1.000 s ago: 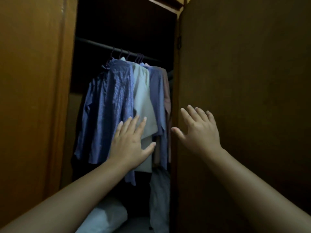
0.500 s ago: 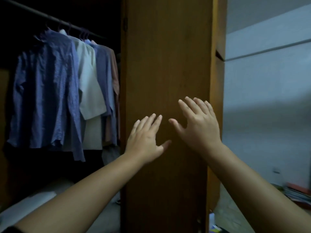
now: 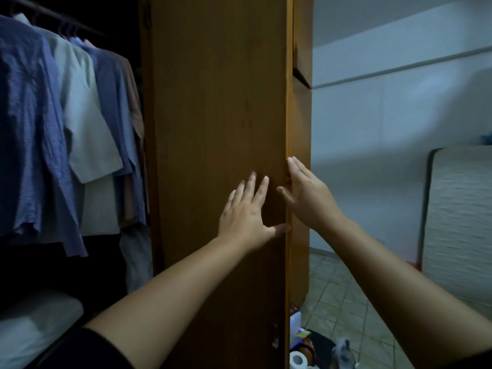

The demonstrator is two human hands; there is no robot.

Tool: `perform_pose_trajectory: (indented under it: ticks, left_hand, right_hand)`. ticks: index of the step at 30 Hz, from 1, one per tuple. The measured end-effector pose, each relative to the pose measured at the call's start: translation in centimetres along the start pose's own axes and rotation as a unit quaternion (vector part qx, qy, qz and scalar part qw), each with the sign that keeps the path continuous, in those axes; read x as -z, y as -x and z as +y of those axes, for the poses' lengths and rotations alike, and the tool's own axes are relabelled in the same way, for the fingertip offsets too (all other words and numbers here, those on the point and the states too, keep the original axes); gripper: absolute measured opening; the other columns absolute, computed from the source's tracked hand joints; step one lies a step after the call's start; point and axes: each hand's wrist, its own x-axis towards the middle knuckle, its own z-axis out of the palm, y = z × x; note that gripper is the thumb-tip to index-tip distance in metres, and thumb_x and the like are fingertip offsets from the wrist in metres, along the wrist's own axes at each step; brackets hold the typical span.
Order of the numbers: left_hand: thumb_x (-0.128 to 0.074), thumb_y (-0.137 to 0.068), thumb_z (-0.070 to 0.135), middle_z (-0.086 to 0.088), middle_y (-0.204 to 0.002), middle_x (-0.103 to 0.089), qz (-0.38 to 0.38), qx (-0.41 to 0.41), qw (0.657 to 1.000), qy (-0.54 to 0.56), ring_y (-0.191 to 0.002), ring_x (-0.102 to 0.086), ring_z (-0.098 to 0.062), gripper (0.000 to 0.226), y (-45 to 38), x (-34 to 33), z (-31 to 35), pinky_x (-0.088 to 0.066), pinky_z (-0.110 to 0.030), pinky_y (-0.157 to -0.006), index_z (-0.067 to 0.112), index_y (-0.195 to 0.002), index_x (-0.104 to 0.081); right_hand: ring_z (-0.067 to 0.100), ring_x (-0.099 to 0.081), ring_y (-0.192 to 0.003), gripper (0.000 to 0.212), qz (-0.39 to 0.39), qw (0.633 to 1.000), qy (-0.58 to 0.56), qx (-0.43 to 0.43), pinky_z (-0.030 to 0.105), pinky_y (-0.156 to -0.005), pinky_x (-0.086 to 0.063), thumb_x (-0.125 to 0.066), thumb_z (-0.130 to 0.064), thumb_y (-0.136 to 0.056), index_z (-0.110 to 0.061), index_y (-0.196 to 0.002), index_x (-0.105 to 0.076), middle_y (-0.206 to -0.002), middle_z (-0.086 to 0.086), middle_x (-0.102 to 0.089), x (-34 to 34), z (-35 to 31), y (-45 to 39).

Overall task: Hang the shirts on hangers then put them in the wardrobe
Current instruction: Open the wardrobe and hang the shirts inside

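Observation:
Several shirts hang on hangers from the wardrobe rail [image 3: 66,18] at the left: a dark blue one [image 3: 26,123], a pale one [image 3: 87,123], another blue one [image 3: 114,110] and a pinkish one [image 3: 134,102]. The brown wardrobe door [image 3: 213,102] fills the middle. My left hand [image 3: 246,214] lies flat on the door's face with straight fingers. My right hand [image 3: 308,195] sits at the door's right edge, fingers straight, thumb on the front. Neither hand holds anything.
A white bundle [image 3: 34,320] lies at the wardrobe's bottom left. An upright mattress [image 3: 460,222] leans on the right wall. On the tiled floor [image 3: 346,302] by the door's foot sit a paper roll [image 3: 298,359] and dark clutter [image 3: 324,347].
The view has swung right, off the shirts and onto the door. Both hands moved right across the door; my right hand reached its right edge.

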Motion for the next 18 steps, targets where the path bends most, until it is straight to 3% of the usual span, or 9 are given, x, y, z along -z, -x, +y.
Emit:
perform_pose_trajectory:
  ticks: [3, 6, 8, 12, 15, 18]
  left_hand:
    - [-0.048, -0.08, 0.076, 0.003, -0.16, 0.018, 0.007, -0.005, 1.0, 0.001, -0.148, 0.01, -0.019, 0.102, 0.1, -0.2, 0.1, 0.002, -0.035, -0.117, 0.034, -0.151, 0.013]
    - [-0.049, -0.081, 0.074, 0.004, -0.16, 0.017, 0.017, -0.014, 1.0, 0.003, -0.148, 0.008, -0.019, 0.1, 0.8, 0.0, -0.3, 0.001, -0.034, -0.117, 0.035, -0.151, 0.012]
    - [-0.049, -0.081, 0.074, 0.006, -0.16, 0.017, 0.031, -0.023, 0.999, 0.003, -0.148, 0.006, -0.018, 0.1, 1.7, 0.6, -0.7, 0.001, -0.033, -0.115, 0.038, -0.15, 0.014]
    - [-0.051, -0.082, 0.07, 0.01, -0.16, 0.016, 0.046, -0.053, 0.998, 0.0, -0.148, 0.005, -0.015, 0.097, 3.7, 2.6, -1.9, 0.001, -0.029, -0.111, 0.045, -0.144, 0.019]
    - [-0.054, -0.084, 0.066, 0.011, -0.16, 0.013, 0.061, -0.068, 0.996, -0.01, -0.147, 0.003, -0.012, 0.095, 5.5, 4.7, -2.7, 0.001, -0.026, -0.11, 0.047, -0.139, 0.021]
    - [-0.054, -0.083, 0.066, 0.012, -0.16, 0.006, 0.081, -0.068, 0.994, -0.018, -0.146, -0.002, -0.01, 0.093, 7.5, 6.8, -4.1, -0.002, -0.027, -0.112, 0.045, -0.14, 0.016]
  right_hand:
    - [0.013, -0.033, -0.138, 0.064, 0.018, 0.998, -0.051, 0.014, 0.012, -0.101, -0.024, -0.055, -0.025, -0.095, -0.018, -0.149, -0.023, -0.157, -0.004, -0.02, -0.1, 0.3, 0.2]
    - [0.016, -0.042, -0.133, 0.06, 0.032, 0.993, -0.106, 0.046, 0.015, -0.101, -0.033, -0.058, -0.022, -0.093, -0.016, -0.146, -0.032, -0.155, -0.003, -0.024, -0.4, 0.6, 0.6]
    - [0.014, -0.034, -0.138, 0.058, 0.039, 0.986, -0.147, 0.071, 0.015, -0.105, -0.032, -0.059, -0.02, -0.092, -0.015, -0.145, -0.035, -0.155, -0.003, -0.024, -0.9, 0.5, 0.8]
    - [0.005, -0.019, -0.142, 0.053, 0.038, 0.967, -0.223, 0.116, 0.001, -0.104, -0.021, -0.052, -0.016, -0.096, -0.019, -0.145, -0.032, -0.156, -0.006, -0.02, -1.8, -0.7, 1.4]
    - [-0.009, -0.014, -0.139, 0.05, 0.035, 0.944, -0.279, 0.173, 0.004, -0.106, -0.021, -0.046, -0.011, -0.097, -0.022, -0.143, -0.029, -0.155, -0.008, -0.018, -2.2, -2.4, 1.7]
    - [-0.006, -0.015, -0.14, 0.05, 0.025, 0.919, -0.329, 0.215, 0.01, -0.109, -0.023, -0.043, -0.015, -0.097, -0.023, -0.143, -0.026, -0.154, -0.01, -0.019, -2.7, -4.9, 1.9]
